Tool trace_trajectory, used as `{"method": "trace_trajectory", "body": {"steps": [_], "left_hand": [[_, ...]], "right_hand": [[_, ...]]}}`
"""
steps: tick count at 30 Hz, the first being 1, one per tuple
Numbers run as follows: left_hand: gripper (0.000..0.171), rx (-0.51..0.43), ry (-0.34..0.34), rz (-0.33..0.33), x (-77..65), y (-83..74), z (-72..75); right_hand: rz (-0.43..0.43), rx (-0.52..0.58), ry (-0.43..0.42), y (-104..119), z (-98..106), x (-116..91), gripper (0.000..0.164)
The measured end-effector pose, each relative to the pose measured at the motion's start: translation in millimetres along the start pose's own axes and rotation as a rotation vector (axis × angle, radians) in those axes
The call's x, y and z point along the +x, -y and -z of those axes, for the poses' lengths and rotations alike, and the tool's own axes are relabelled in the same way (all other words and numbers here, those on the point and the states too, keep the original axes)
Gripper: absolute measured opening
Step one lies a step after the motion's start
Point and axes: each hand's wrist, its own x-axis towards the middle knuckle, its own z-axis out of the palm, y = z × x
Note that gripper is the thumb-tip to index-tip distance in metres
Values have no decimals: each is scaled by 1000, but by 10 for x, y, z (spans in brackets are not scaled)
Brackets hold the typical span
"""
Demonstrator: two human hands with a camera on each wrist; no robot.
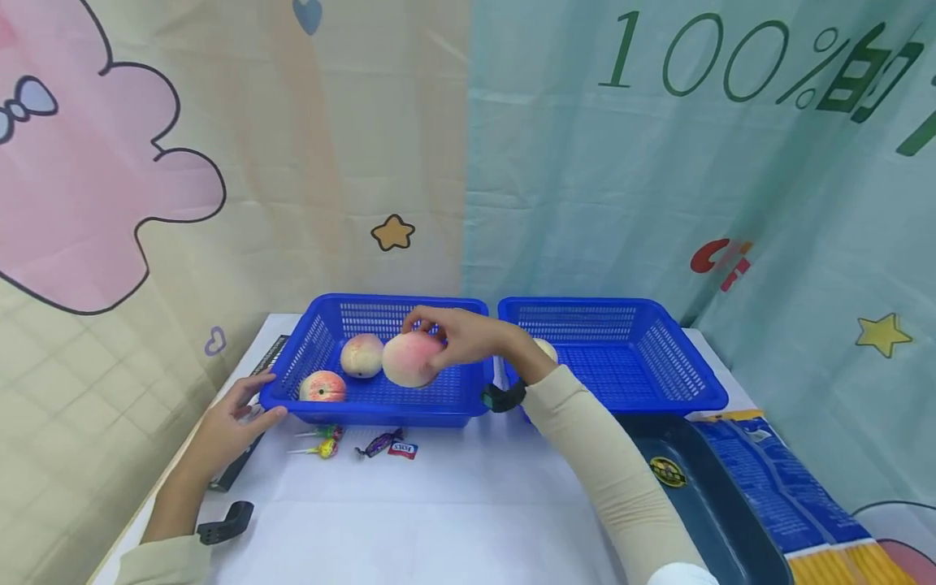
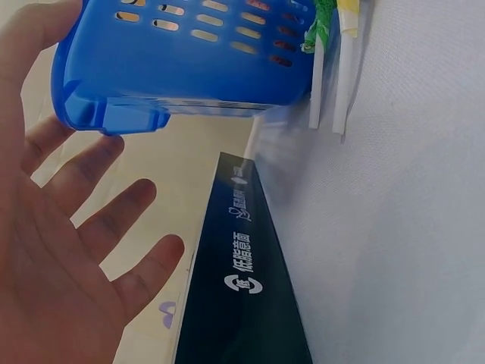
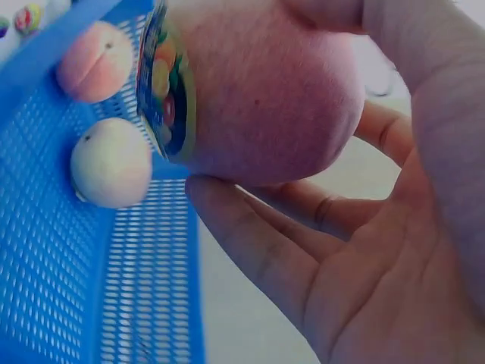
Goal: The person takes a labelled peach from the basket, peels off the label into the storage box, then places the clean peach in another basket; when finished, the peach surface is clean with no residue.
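Note:
A pink peach (image 1: 408, 360) is in my right hand (image 1: 468, 335), held above the left blue basket (image 1: 373, 413). The right wrist view shows my thumb and fingers around this peach (image 3: 265, 98), which bears a colourful label (image 3: 167, 91). Inside the left basket lie a pale peach (image 1: 361, 356) and a redder peach (image 1: 322, 386). My left hand (image 1: 232, 426) is at that basket's near left corner. In the left wrist view its thumb touches the rim, and the other fingers of the hand (image 2: 68, 250) extend loosely beside the corner.
A second blue basket (image 1: 629, 398) stands to the right, with a pale round fruit (image 1: 545, 349) partly hidden by my arm. Lollipops (image 1: 325, 447) and wrapped sweets (image 1: 383, 443) lie in front. A dark tray (image 1: 720, 520), blue packet (image 1: 782, 479) and black box (image 2: 242, 265) flank the workspace.

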Motion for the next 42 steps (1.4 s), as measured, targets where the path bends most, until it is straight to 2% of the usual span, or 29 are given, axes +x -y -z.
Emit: {"method": "trace_trajectory", "body": {"steps": [5,7,12,16,20,22,26,28,32,36,39,42], "left_hand": [[63,-7,-4,19,-46,-4,38],[64,-3,0,26,-58,-4,47],[63,27,-9,32,-69,36,77],[63,14,-13,14,-44,61,94],[62,1,-13,5,-26,67,79],[62,-7,-11,3,-31,58,65],[61,-20,-5,0,-41,42,30],[62,-23,-3,-1,-37,44,11],[62,-35,5,-14,-8,45,-18],[62,-31,5,-17,6,45,-23],[62,-20,1,-14,11,42,-28],[62,-23,-3,-19,8,58,-34]], "right_hand": [[80,-10,-7,64,-32,-606,60],[80,-30,7,72,-108,-863,61],[-19,-27,63,-21,-449,-1388,62],[-116,42,126,-168,-711,-1635,58],[-215,87,179,-261,-851,-1738,52],[-292,93,191,-275,-873,-1752,47],[-440,122,161,-269,-882,-1742,34],[-474,158,113,-261,-899,-1742,34],[-447,200,-25,-217,-968,-1764,30],[-383,90,-143,-153,-1041,-1755,23],[-377,31,-185,-105,-1093,-1748,24],[-394,10,-170,-65,-1151,-1752,38]]}}
